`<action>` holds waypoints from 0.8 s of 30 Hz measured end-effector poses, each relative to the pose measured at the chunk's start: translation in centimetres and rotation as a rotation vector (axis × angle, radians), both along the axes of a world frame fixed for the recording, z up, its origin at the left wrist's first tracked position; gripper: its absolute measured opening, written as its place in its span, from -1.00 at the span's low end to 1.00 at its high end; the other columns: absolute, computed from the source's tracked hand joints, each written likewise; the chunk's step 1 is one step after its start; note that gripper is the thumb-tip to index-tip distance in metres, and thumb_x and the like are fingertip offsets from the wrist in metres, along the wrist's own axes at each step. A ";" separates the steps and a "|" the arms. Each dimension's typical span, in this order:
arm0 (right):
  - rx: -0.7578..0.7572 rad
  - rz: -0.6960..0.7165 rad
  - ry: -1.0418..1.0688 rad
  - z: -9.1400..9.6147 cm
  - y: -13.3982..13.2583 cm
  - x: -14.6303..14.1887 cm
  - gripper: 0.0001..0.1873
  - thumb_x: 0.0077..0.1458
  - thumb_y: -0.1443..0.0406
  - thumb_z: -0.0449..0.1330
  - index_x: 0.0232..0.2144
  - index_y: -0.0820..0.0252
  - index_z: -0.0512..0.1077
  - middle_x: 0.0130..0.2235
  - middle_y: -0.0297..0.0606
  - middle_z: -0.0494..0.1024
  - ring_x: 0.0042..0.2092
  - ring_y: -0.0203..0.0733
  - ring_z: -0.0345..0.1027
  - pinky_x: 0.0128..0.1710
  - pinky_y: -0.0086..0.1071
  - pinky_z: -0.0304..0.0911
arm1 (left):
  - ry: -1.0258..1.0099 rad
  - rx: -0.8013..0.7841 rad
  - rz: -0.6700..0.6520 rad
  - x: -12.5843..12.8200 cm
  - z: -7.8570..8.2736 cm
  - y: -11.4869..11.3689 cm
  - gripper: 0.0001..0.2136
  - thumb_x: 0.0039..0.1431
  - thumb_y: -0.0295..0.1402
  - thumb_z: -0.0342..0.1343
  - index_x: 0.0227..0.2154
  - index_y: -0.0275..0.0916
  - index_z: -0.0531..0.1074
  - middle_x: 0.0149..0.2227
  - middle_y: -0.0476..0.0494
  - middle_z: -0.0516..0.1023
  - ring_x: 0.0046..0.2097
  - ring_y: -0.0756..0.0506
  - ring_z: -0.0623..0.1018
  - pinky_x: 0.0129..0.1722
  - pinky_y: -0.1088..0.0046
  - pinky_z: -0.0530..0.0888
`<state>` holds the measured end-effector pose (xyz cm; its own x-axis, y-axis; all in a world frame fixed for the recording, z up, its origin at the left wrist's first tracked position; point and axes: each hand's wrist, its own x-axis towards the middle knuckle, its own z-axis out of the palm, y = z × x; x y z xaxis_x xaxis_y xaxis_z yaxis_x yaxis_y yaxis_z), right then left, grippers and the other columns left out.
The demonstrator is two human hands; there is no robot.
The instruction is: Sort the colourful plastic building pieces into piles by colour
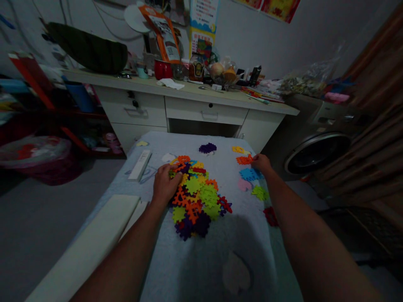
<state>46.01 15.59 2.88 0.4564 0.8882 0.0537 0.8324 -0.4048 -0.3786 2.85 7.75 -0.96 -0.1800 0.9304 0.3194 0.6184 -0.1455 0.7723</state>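
A heap of colourful flat snowflake-shaped pieces (197, 195) lies in the middle of a pale blue cloth-covered surface (201, 260). My left hand (165, 184) rests on the heap's left edge, fingers curled down into the pieces. My right hand (261, 162) reaches to the far right and its fingertips pinch an orange piece (244, 160). Sorted single-colour pieces lie around it: yellow (238, 149), blue (248, 174), pink (244, 185), green (260, 192), red (270, 215), and purple (207, 147) further back.
A white flat box (140, 165) and a long white board (91, 243) lie on the left of the cloth. Behind stands a cluttered white desk (201, 107) with drawers. A washing machine (317, 147) is at right, a pink bin (37, 157) at left.
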 end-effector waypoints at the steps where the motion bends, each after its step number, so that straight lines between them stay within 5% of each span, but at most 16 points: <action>1: 0.000 0.006 0.002 -0.1 0.1 0.1 -0.71 -0.19 0.52 0.26 -0.31 0.29 0.52 -0.36 -0.24 0.56 -0.37 -0.28 0.38 -0.40 -0.49 0.18 | -0.002 -0.002 0.000 0.0 0.0 0.0 -0.69 0.08 -0.18 0.09 -0.14 -0.18 0.47 0.04 -0.23 0.39 0.16 -0.26 0.39 0.24 0.10 0.28; 7: 0.014 0.016 0.008 0.3 0.3 -0.4 -0.75 -0.18 0.52 0.23 -0.35 0.26 0.52 -0.36 -0.23 0.56 -0.35 -0.26 0.40 -0.35 -0.48 0.20 | -0.011 -0.015 -0.001 0.0 0.2 -0.2 -0.71 0.07 -0.21 0.09 -0.15 -0.16 0.46 0.04 -0.21 0.39 0.16 -0.26 0.38 0.23 0.10 0.28; 11: 0.186 0.056 0.008 1.6 0.5 -3.2 -0.77 -0.07 0.47 0.15 -0.31 0.27 0.52 -0.25 -0.16 0.58 -0.23 -0.22 0.42 -0.20 -0.42 0.25 | -0.010 -0.006 0.001 0.1 0.4 -0.3 -0.71 0.07 -0.20 0.09 -0.16 -0.18 0.47 0.02 -0.22 0.40 0.15 -0.27 0.39 0.23 0.10 0.29; 15: 0.273 0.301 0.189 2.8 0.3 -8.7 -0.82 -0.01 0.40 0.17 -0.31 0.27 0.51 -0.25 -0.19 0.57 -0.24 -0.23 0.41 -0.16 -0.37 0.28 | -0.021 -0.004 0.001 0.2 0.5 -0.3 -0.71 0.08 -0.18 0.09 -0.16 -0.18 0.47 0.01 -0.23 0.41 0.12 -0.27 0.41 0.21 0.08 0.30; 20: 0.057 0.788 0.446 2.4 -1.0 -15.8 -0.80 -0.02 0.35 0.24 -0.27 0.23 0.51 -0.30 -0.28 0.57 -0.29 -0.26 0.40 -0.19 -0.35 0.32 | -0.050 0.036 -0.020 0.0 0.3 -0.1 -0.74 0.11 -0.18 0.07 -0.19 -0.18 0.48 -0.01 -0.21 0.43 0.13 -0.24 0.41 0.22 0.12 0.30; 24: 0.055 0.833 0.423 0.6 -1.7 -19.1 -0.72 -0.02 0.41 0.23 -0.19 0.21 0.51 -0.16 -0.24 0.57 -0.21 -0.24 0.41 -0.10 -0.31 0.32 | -0.079 0.042 -0.007 0.0 0.1 0.1 -0.75 0.15 -0.17 0.03 -0.23 -0.17 0.49 -0.01 -0.21 0.45 0.13 -0.22 0.41 0.23 0.13 0.29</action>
<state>26.91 13.94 3.49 -0.3347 0.9389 0.0801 0.6346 0.2874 -0.7174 2.86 7.86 -0.89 -0.1996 0.9177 0.3435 0.5547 -0.1832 0.8116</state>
